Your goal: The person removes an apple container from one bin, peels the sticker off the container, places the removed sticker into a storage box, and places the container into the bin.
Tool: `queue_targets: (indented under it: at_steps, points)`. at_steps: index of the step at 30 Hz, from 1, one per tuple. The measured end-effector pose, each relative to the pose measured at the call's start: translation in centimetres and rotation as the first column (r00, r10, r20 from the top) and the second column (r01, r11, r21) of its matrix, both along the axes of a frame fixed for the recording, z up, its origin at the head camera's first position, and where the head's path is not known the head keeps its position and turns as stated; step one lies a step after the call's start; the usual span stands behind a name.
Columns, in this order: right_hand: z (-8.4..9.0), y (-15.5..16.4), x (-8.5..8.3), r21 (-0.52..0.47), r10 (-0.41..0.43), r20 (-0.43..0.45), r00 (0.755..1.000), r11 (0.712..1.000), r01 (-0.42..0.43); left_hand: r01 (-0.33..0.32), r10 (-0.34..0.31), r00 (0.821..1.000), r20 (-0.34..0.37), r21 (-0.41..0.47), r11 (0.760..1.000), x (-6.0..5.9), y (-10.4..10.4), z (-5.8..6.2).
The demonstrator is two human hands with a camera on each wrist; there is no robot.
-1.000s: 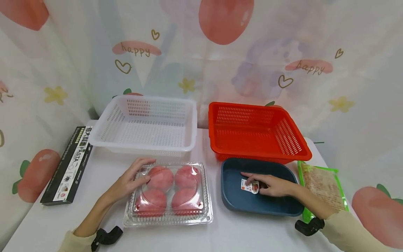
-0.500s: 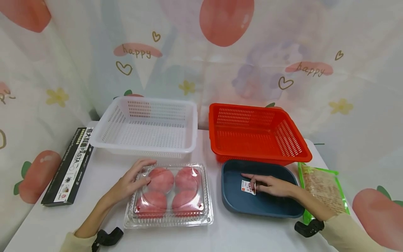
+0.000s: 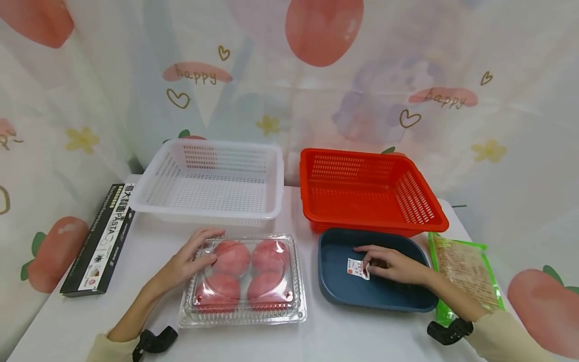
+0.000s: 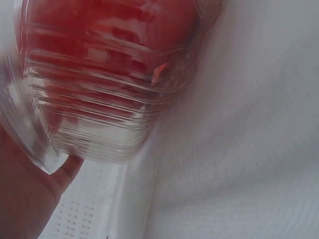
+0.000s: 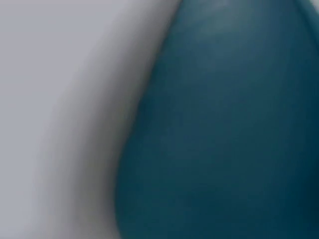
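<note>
My right hand (image 3: 391,265) is inside the dark blue tray (image 3: 344,296) in the head view. Its thumb and a bent finger pinch the right end of a small white printed label (image 3: 355,268) on the tray's floor, while the index finger points out to the left. My left hand (image 3: 183,264) rests on the left back corner of a clear plastic box (image 3: 242,319) of several round pinkish-red fruits. In the left wrist view, part of the left hand (image 4: 30,194) touches the box's edge. The right wrist view shows only the tray (image 5: 219,124), blurred.
Behind the box stands a white slotted basket (image 3: 217,196), and behind the tray a red basket (image 3: 362,201). A black and white pasta box (image 3: 100,241) lies at the left. A green-edged bag (image 3: 466,269) lies under the right forearm, at the table's right.
The label's right end has lifted and curled as the fingers closed on it, hiding its picture. My right hand has shifted slightly right. The left hand has stayed on the box.
</note>
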State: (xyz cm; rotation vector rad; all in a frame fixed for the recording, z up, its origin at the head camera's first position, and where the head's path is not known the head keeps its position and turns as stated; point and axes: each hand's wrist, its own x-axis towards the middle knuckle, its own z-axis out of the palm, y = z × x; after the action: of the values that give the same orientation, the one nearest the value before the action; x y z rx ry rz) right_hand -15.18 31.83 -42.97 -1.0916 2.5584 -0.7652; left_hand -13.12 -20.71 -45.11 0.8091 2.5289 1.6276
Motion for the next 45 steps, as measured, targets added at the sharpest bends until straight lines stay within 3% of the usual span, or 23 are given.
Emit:
queue_targets:
  at_steps: [4, 8, 10, 16, 21, 30, 45]
  points:
    - [0.2, -0.6, 0.6, 0.04, -0.024, -0.125, 0.992, 0.999, 0.029, -0.004, 0.004, 1.0, -0.009, -0.014, 1.0, 0.2, -0.2, 0.1]
    - [0.7, -1.2, 1.1, 0.119, -0.011, -0.262, 0.965, 0.992, 0.043, -0.009, 0.009, 1.0, -0.015, -0.013, 1.0, 0.3, -0.4, 0.2]
    - [1.0, -1.3, 1.2, 0.153, -0.016, -0.286, 0.958, 0.986, 0.063, -0.005, 0.005, 1.0, -0.01, -0.005, 1.0, 0.2, -0.3, 0.2]
    - [1.7, -1.5, 1.1, 0.237, -0.059, -0.225, 0.973, 0.965, 0.113, -0.004, 0.004, 1.0, 0.005, 0.004, 1.0, 0.1, -0.1, 0.2]
    - [2.2, -1.5, 1.1, 0.269, -0.068, -0.172, 0.983, 0.956, 0.113, -0.001, 0.001, 1.0, 0.009, 0.012, 1.0, 0.0, 0.0, -0.1]
    - [2.3, -1.0, 0.9, 0.323, -0.049, -0.15, 0.987, 0.941, 0.096, 0.003, -0.003, 1.0, 0.018, 0.008, 1.0, -0.1, 0.1, -0.2]
    - [2.4, -0.5, 0.8, 0.321, -0.048, -0.124, 0.991, 0.943, 0.085, 0.002, -0.002, 1.0, 0.02, -0.001, 1.0, -0.1, 0.0, -0.1]
